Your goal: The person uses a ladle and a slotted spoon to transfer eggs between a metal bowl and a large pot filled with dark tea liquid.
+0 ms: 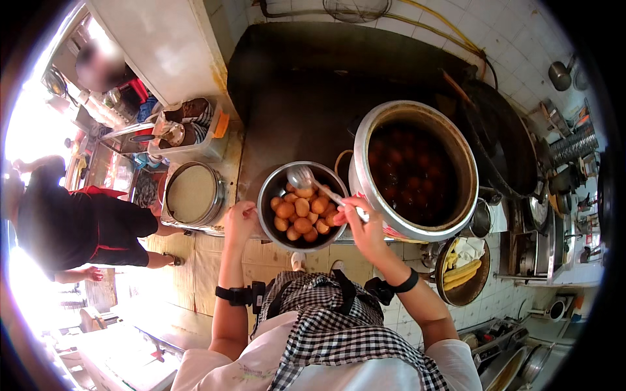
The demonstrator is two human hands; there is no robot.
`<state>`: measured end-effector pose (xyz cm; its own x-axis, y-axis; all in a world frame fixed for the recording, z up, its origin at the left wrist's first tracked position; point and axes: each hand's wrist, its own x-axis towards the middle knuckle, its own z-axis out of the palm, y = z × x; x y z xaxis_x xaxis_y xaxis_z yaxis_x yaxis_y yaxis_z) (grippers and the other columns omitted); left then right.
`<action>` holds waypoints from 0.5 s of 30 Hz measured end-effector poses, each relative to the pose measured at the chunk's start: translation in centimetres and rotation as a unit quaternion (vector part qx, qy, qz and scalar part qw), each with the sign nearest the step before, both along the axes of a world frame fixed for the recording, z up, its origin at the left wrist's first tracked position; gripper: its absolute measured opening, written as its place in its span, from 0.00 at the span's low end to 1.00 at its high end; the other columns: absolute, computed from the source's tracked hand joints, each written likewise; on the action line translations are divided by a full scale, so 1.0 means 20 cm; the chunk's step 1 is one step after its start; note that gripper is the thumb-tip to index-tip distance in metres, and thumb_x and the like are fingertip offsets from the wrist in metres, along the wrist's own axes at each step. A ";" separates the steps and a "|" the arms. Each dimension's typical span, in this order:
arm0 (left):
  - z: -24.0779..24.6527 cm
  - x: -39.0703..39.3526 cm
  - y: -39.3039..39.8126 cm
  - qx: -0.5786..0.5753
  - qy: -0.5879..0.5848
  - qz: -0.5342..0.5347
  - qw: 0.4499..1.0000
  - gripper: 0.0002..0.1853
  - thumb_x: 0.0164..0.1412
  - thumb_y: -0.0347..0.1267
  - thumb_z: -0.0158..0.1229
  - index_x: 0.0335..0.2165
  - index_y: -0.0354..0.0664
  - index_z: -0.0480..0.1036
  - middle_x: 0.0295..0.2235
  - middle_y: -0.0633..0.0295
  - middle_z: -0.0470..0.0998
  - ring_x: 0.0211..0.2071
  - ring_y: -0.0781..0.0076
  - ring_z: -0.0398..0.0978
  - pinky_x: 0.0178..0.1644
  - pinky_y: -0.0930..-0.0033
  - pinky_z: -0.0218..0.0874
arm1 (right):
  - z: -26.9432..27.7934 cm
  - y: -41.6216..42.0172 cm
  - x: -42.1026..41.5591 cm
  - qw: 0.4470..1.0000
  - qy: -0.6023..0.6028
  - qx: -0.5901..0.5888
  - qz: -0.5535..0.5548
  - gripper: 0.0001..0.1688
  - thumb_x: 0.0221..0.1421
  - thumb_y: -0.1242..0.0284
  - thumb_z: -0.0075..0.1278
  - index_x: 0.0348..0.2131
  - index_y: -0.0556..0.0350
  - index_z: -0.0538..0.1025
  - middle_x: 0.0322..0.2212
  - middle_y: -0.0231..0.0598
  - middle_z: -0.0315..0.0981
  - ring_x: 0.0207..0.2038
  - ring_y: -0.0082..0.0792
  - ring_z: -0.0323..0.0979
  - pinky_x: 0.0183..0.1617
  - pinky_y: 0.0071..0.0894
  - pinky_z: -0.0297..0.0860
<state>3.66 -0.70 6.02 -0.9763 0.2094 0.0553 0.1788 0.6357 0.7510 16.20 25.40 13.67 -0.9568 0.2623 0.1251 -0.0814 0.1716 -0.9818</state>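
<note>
A steel bowl (264, 222) filled with several brown peeled eggs (302, 225) stands at the front edge of a dark counter. My right hand (361, 222) grips the handle of a metal slotted spoon (301, 177), whose head is over the eggs at the bowl's far side. My left hand (241, 218) is beside the bowl's left rim, its fingers curled; whether it touches the rim I cannot tell. Right of the bowl, a large metal pot (359, 166) holds dark liquid with round brown things in it.
Left of the bowl stands a round container of pale grains (190, 193), with a plastic bin (215, 139) behind it. A big wok (503, 146) leans at the right. Below the pot is a pan (457, 299) with yellow food. Another person (88, 220) stands at the left.
</note>
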 end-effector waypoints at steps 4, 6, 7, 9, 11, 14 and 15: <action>0.00 -0.03 0.03 0.000 -0.003 -0.013 1.000 0.09 0.46 0.23 0.56 0.31 0.34 0.74 0.25 0.55 0.77 0.27 0.71 0.75 0.33 0.74 0.65 | 0.31 0.08 0.08 0.995 0.084 -0.044 -0.016 0.12 0.59 0.77 0.36 0.40 0.68 0.66 0.31 0.50 0.72 0.29 0.34 0.74 0.34 0.30 0.72; -0.02 -0.04 0.05 0.010 0.002 -0.024 1.000 0.09 0.46 0.24 0.57 0.31 0.34 0.74 0.25 0.55 0.77 0.26 0.70 0.75 0.32 0.73 0.65 | 0.43 0.19 0.15 0.992 0.108 -0.016 -0.059 0.11 0.59 0.77 0.37 0.40 0.67 0.67 0.31 0.49 0.72 0.30 0.32 0.74 0.35 0.28 0.71; -0.03 -0.04 0.07 0.025 0.007 -0.026 0.999 0.09 0.46 0.25 0.58 0.31 0.35 0.74 0.25 0.55 0.77 0.26 0.69 0.75 0.32 0.72 0.65 | 0.47 0.26 0.19 0.989 0.114 0.007 -0.092 0.11 0.58 0.78 0.38 0.40 0.66 0.68 0.31 0.47 0.72 0.31 0.29 0.73 0.36 0.26 0.70; -0.04 -0.04 0.10 0.044 0.012 -0.028 0.999 0.09 0.46 0.26 0.59 0.30 0.35 0.74 0.25 0.55 0.76 0.25 0.68 0.74 0.31 0.71 0.66 | 0.49 0.41 0.24 0.982 0.111 0.087 -0.124 0.12 0.59 0.76 0.39 0.41 0.66 0.69 0.30 0.44 0.72 0.31 0.28 0.73 0.37 0.24 0.69; -0.05 -0.04 0.11 0.050 0.011 -0.032 0.998 0.09 0.46 0.27 0.59 0.30 0.35 0.74 0.25 0.55 0.76 0.25 0.69 0.74 0.31 0.71 0.65 | 0.46 0.54 0.26 0.964 0.056 0.203 -0.163 0.12 0.57 0.76 0.42 0.41 0.64 0.70 0.29 0.42 0.71 0.30 0.30 0.72 0.35 0.23 0.68; -0.02 -0.05 0.15 0.025 0.000 -0.045 0.999 0.09 0.47 0.27 0.58 0.31 0.35 0.74 0.25 0.55 0.76 0.25 0.69 0.74 0.31 0.72 0.65 | 0.36 0.72 0.31 0.854 0.039 0.498 -0.146 0.13 0.51 0.78 0.48 0.39 0.60 0.70 0.26 0.45 0.67 0.27 0.45 0.68 0.30 0.34 0.66; -0.01 -0.05 0.15 0.019 0.001 -0.046 0.999 0.09 0.47 0.27 0.58 0.31 0.35 0.74 0.25 0.55 0.76 0.25 0.69 0.74 0.32 0.72 0.65 | 0.31 0.77 0.32 0.829 0.038 0.543 -0.131 0.13 0.50 0.79 0.48 0.39 0.60 0.70 0.25 0.44 0.67 0.27 0.46 0.67 0.30 0.36 0.66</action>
<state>2.70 2.34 5.91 -0.9527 0.2964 0.0672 0.2374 0.5875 0.7736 22.52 40.78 19.92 -0.8639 0.1529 0.4800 0.0434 0.9719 -0.2315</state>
